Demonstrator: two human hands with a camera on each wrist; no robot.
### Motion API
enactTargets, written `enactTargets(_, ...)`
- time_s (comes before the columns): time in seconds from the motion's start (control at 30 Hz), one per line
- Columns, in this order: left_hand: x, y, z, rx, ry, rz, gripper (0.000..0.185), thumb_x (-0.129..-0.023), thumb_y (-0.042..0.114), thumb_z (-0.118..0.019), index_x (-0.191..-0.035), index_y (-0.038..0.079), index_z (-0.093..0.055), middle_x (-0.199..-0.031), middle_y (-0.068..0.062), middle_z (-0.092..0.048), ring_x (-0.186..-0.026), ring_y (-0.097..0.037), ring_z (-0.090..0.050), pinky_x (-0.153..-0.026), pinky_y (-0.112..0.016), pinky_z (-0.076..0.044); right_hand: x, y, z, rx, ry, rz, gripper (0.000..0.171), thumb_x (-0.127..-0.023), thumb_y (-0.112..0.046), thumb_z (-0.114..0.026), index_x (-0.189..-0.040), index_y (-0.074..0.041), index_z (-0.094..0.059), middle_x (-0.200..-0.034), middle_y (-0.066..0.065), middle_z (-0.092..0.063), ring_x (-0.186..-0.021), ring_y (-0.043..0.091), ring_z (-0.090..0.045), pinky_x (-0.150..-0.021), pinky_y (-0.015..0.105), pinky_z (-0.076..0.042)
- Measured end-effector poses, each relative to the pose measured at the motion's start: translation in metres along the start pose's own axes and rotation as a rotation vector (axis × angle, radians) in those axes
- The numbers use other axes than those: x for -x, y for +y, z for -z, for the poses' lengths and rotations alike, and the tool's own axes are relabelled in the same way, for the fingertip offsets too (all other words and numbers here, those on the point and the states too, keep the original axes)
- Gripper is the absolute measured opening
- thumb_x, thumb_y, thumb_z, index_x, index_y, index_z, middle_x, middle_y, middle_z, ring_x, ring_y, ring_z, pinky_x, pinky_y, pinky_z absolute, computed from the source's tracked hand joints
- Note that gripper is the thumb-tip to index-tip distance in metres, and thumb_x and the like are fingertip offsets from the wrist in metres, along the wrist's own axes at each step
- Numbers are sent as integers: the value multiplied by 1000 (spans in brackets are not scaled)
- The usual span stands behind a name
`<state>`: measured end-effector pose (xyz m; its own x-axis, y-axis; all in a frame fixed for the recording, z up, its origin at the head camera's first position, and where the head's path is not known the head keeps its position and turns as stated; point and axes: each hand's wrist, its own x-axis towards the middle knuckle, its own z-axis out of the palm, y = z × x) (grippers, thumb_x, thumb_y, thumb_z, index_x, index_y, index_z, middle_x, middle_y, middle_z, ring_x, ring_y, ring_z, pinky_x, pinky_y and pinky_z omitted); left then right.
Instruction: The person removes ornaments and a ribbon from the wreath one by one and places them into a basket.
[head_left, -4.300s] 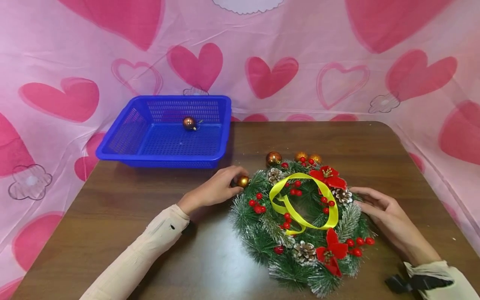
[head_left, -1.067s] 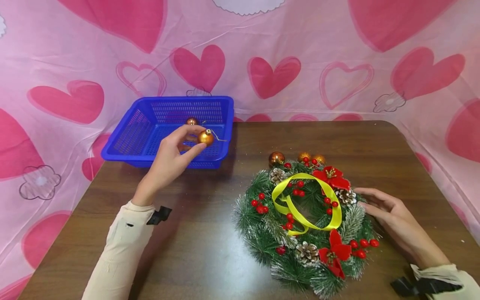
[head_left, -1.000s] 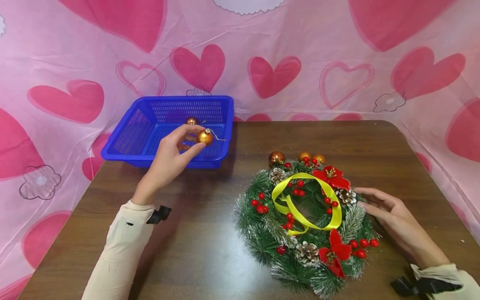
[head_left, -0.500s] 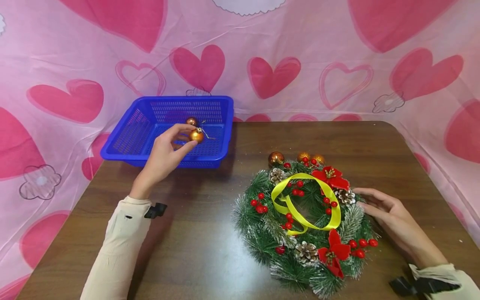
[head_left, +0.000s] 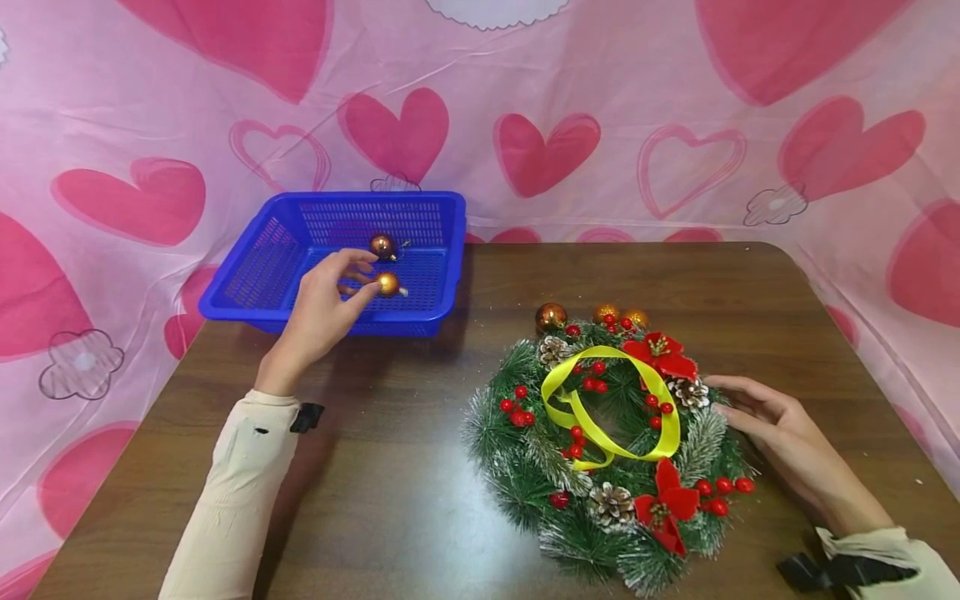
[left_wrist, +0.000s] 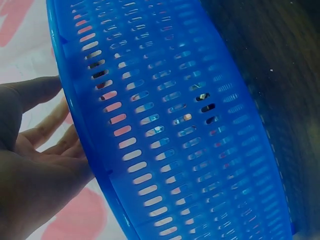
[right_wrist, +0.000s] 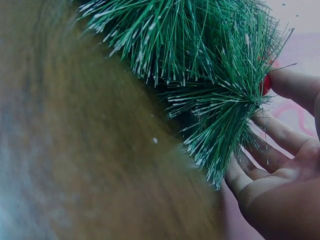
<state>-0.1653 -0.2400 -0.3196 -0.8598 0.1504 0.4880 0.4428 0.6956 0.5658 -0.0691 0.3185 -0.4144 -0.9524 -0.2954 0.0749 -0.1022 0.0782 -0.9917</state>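
Observation:
In the head view my left hand [head_left: 318, 300] hangs over the blue plastic basket [head_left: 217, 304], its thumb and fingers parted. A small gold Christmas bauble [head_left: 387, 285] is just beyond the fingertips, inside the basket and apart from the grip as far as I can see. Behind it lies a copper-brown bauble [head_left: 382, 245]. In the left wrist view the fingers reach past the basket rim [left_wrist: 75, 110], and the slotted wall mostly hides the contents. At the right, my right hand [head_left: 795, 450] touches the edge of a green Christmas wreath [head_left: 502, 492] with relaxed fingers.
A yellow ribbon [head_left: 551, 392] lies on the wreath, among red berries, pine cones and red flowers. Behind the wreath sit a brown bauble [head_left: 551, 317] and two orange glittery ones. The wooden table [head_left: 360, 500] meets a pink heart-patterned cloth [head_left: 525, 75] at the back.
My left hand picked the gold bauble from beside the wreath and carried it left over the basket. The bauble has now left the fingers and dropped lower. My right hand has stayed at the wreath.

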Motion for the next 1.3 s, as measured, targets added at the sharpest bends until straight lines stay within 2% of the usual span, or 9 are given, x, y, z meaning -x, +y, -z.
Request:
enactTargets(0.3,1,-2,0,-3,-8,-6,30,-89,1,-72,-117,0,-64,-104,-15,-67,-93,-28,-67,-76,-42,-55,0,0,0,2,3,3,39,-98,10,-49,-137,9,-50,-132,-2,-62,-121,4,-56,-92,13,-47)
enactTargets(0.67,0,3,-2,17,-16,-3,28,-89,2,-71,-117,0,-64,-105,-16,-68,-92,-29,-67,-76,-45,-56,1,-2,0,54,5,-19,40,-99,7,-51,-139,7,-49,-134,-5,-60,-123,2,-54,-93,12,-45)
enactTargets(1.13,0,22,1,43,-7,-49,28,-90,4,-72,-117,1,-65,-105,-14,-69,-93,-30,-67,-76,-43,-56,2,-5,-1,102,11,-21,40,-99,5,-53,-138,7,-50,-134,-3,-61,-122,2,-55,-93,12,-45)
enactTargets(1.3,2,31,0,61,-6,-71,28,-90,4,-72,-116,2,-66,-107,-11,-69,-93,-26,-67,-75,-35,-56,1,-6,-2,154,28,-27,39,-99,3,-55,-138,5,-51,-132,-3,-62,-119,2,-56,-91,13,-47)
